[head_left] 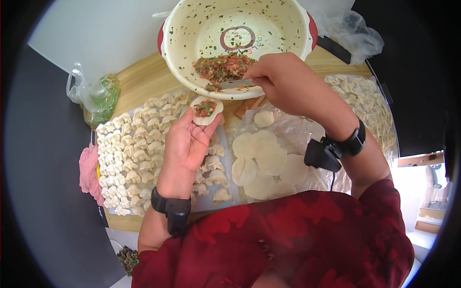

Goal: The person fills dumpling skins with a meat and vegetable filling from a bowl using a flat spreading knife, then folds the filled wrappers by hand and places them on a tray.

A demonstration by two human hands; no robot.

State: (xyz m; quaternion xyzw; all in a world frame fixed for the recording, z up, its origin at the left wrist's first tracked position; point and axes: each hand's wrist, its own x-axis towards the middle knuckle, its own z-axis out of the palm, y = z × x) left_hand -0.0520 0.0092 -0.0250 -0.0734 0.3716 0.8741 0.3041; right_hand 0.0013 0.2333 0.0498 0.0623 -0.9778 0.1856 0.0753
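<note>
Left hand: the left hand [188, 139] lies palm up over the bench, fingers loosely cupped, carrying a round white dough wrapper [207, 110] on its fingertips.
Wrapper: it already bears a small mound of red and green minced filling in its middle; its edges are flat and unfolded.
Right hand: the right hand [283, 79] is clenched on a flat metal spreader [234, 84], whose blade lies across the near rim of the bowl, touching the filling.
Bowl: a large cream plastic bowl with red handles [182, 62] stands at the far side of the round wooden bench [139, 79]; its walls are flecked with green bits, and only a modest heap of chopped red and green filling [222, 66] lies against the near wall.
Done: rows of folded pale dumplings [129, 156] cover a sheet to the left, beneath and beside the left hand, and a second batch of folded dumplings [367, 103] fills a sheet at the far right.
Left: a loose pile of flat round dough wrappers [261, 161] lies on clear plastic between the two arms, with one small dough piece [263, 118] nearer the bowl.
Progress: judging by the many finished pieces, the small heap of filling and the few wrappers, the work looks far along.
</note>
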